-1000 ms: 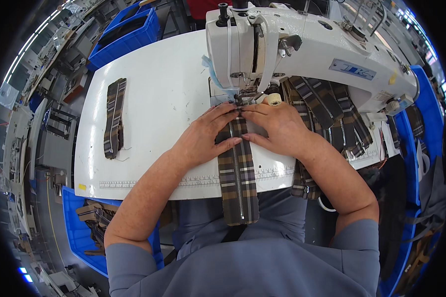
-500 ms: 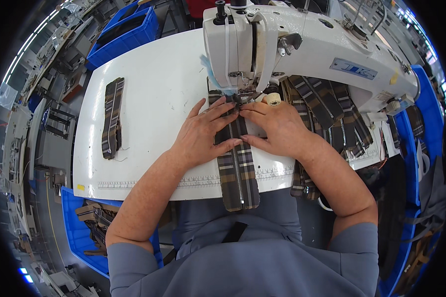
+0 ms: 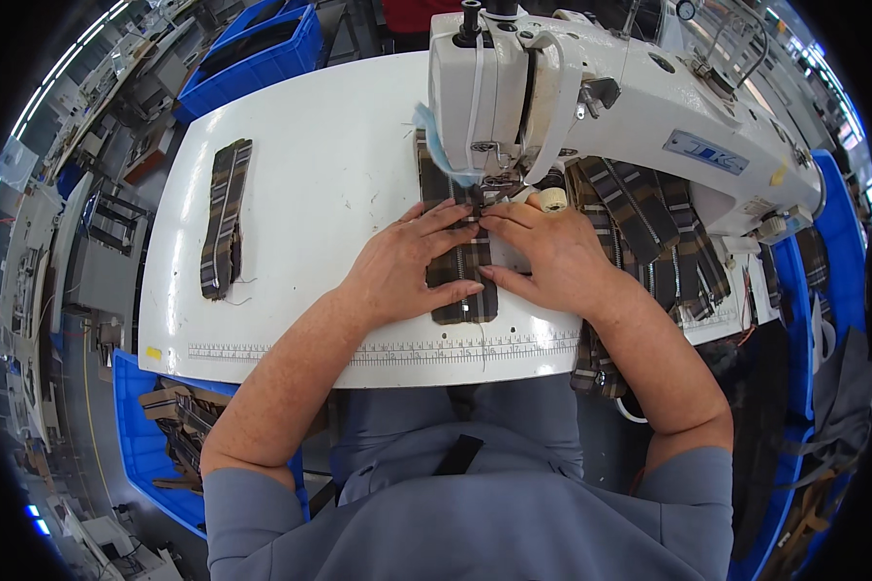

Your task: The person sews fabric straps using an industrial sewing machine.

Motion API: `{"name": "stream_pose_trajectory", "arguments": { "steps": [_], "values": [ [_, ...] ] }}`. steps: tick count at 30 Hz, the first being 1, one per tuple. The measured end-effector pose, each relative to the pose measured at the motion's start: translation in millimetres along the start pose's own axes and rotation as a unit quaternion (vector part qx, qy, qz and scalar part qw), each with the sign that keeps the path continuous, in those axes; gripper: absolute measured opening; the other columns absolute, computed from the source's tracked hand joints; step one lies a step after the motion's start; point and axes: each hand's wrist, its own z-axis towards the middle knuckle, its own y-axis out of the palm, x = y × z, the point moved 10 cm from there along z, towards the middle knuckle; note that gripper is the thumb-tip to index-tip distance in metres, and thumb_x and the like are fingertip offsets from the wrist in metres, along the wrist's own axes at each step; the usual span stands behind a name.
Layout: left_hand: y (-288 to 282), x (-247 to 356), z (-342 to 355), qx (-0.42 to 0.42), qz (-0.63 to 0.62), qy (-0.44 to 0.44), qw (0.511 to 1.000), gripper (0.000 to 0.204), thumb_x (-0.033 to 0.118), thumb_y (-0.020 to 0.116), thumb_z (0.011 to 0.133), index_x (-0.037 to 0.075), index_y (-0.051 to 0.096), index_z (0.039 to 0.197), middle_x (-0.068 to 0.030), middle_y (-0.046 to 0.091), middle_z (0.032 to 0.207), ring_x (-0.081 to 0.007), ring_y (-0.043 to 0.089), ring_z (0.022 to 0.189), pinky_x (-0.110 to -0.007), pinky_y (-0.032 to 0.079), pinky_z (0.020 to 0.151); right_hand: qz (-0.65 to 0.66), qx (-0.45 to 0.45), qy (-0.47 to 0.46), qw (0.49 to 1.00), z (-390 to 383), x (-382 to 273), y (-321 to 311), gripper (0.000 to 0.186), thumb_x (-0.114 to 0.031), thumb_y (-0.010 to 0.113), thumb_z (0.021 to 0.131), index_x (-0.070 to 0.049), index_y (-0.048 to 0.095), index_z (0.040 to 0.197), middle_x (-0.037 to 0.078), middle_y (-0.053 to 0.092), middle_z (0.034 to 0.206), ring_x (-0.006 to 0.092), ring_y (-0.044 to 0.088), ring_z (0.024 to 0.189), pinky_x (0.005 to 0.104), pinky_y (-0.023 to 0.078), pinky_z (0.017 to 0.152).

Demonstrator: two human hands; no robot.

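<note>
A plaid fabric strip with a metal zipper [image 3: 463,300] lies lengthwise under the needle area of a white sewing machine [image 3: 688,111]. On its left side my left hand [image 3: 397,257] rests flat, fingertips close to the presser foot and thumb across the strip. My right hand [image 3: 547,254] presses on the right side, its fingers and thumb stretched onto the strip's edge. Both hands have their fingers apart, holding the fabric down without gripping it. The fingertips nearest the needle partly hide the stitching spot.
Another plaid zipper strip [image 3: 227,218] lies at the left on the white table [image 3: 310,174]. Several more strips [image 3: 639,213] are heaped right of the needle, some hanging over the front edge. Blue bins [image 3: 252,63] stand around the table. A ruler scale [image 3: 378,351] runs along its front.
The strip has fed away from me under the machine; its near end, which hung over the table's front edge, now lies on the tabletop. Both hands stay beside the needle.
</note>
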Motion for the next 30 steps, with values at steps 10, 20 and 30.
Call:
{"name": "stream_pose_trajectory", "arguments": {
  "steps": [10,20,30],
  "values": [
    [-1.4,-6.1,3.5,0.001,-0.024,-0.011,1.0,0.054,0.03,0.08,0.089,0.004,0.069,0.134,-0.0165,0.061,0.147,-0.0344,0.055,0.14,-0.049,0.04,0.122,0.012,0.015,-0.001,1.0,0.2,-1.0,-2.6,0.048,-0.039,0.077,0.087,-0.003,0.073,0.119,0.008,0.072,0.122,0.0317,0.071,0.094,0.0424,0.057,0.083],
    [-14.0,-30.8,32.7,0.037,0.0,-0.01,0.999,0.03,0.019,0.073,0.095,0.005,0.077,0.121,-0.0144,0.072,0.128,-0.0334,0.071,0.111,-0.041,0.058,0.096,0.015,0.022,-0.001,1.0,1.7,-2.3,-4.9,0.043,-0.036,0.078,0.087,-0.004,0.074,0.115,0.008,0.073,0.117,0.0312,0.071,0.091,0.0427,0.057,0.081],
    [-21.2,-42.2,54.1,-0.009,0.018,-0.04,0.999,0.02,0.008,0.074,0.091,0.006,0.08,0.109,-0.014,0.074,0.111,-0.0328,0.071,0.104,-0.042,0.056,0.092,0.043,0.048,-0.005,0.998,0.1,-0.3,-7.2,0.033,-0.029,0.08,0.086,-0.005,0.075,0.108,0.008,0.074,0.112,0.0315,0.072,0.093,0.0427,0.057,0.081]
  ]
}}
